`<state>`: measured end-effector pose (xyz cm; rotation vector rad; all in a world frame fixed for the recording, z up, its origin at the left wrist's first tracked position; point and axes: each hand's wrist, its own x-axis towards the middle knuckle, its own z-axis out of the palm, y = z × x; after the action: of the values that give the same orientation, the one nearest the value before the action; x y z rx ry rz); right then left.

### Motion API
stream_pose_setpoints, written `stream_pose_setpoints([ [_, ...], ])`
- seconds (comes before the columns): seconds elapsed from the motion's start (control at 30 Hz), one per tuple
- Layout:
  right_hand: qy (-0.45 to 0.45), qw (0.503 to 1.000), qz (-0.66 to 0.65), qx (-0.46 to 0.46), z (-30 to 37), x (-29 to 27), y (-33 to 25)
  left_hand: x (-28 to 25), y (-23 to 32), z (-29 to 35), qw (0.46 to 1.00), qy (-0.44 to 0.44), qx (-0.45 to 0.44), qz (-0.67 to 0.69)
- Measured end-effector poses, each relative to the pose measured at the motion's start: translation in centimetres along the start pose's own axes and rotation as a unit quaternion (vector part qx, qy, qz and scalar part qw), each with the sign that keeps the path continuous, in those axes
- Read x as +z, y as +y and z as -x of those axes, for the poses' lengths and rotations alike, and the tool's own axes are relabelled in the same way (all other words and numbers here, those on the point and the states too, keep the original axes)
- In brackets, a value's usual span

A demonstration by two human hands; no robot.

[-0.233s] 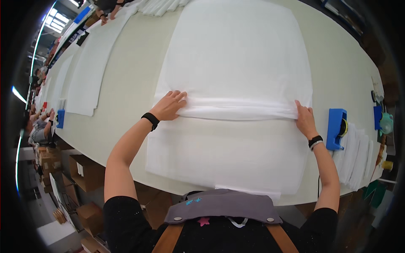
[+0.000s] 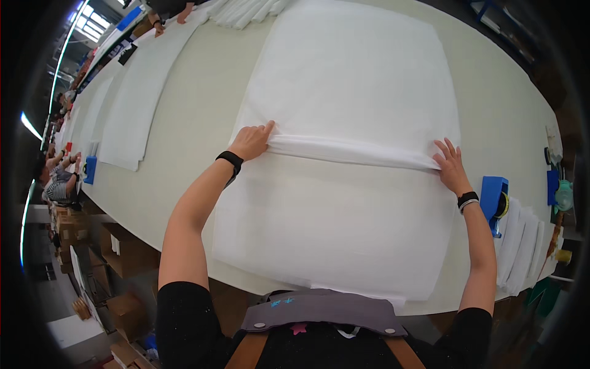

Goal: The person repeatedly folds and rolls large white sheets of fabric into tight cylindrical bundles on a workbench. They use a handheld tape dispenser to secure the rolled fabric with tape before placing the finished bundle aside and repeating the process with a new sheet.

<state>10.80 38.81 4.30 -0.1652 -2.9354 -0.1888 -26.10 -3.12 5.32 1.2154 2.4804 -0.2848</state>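
Observation:
A large thin white sheet [image 2: 350,74] lies lengthwise in front of me, with a narrow flattened fold [image 2: 344,149] running across it from hand to hand. My left hand [image 2: 252,141] is closed on the fold's left end, its index finger pointing away from me. At the right end, my right hand [image 2: 453,167] rests by the fold with its fingers spread apart, the thumb side touching it. Nearer to me, more white sheet material [image 2: 332,227] lies flat below the fold. Whether it is one piece with the upper part I cannot tell.
The pale table [image 2: 190,117] curves around me. Right of the sheet stand a blue tape dispenser [image 2: 493,200] and folded white strips [image 2: 519,246]. Further white sheets [image 2: 132,117] lie at the left, white rolls [image 2: 246,11] at the far edge. Other people work at far left. Cardboard boxes [image 2: 126,252] stand below.
The folded band has become narrower and moved slightly away from me at its left end. My right hand's fingers have spread apart. The view has shifted slightly.

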Motion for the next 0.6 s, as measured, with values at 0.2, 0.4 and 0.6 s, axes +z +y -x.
stream_pose_setpoints([
  [0.2,-0.046,0.936,-0.181,0.297,-5.8,3.9,3.0,-1.2,-2.7,-6.3,0.945,0.212,0.221,-0.113],
  [0.4,-0.051,0.976,0.026,0.210,-9.5,5.1,6.4,-4.0,-1.3,-12.5,0.974,0.184,0.089,-0.101],
  [0.6,-0.069,0.983,0.004,0.172,-6.9,3.7,6.9,-3.1,-0.4,-12.1,0.913,0.270,0.121,-0.281],
])
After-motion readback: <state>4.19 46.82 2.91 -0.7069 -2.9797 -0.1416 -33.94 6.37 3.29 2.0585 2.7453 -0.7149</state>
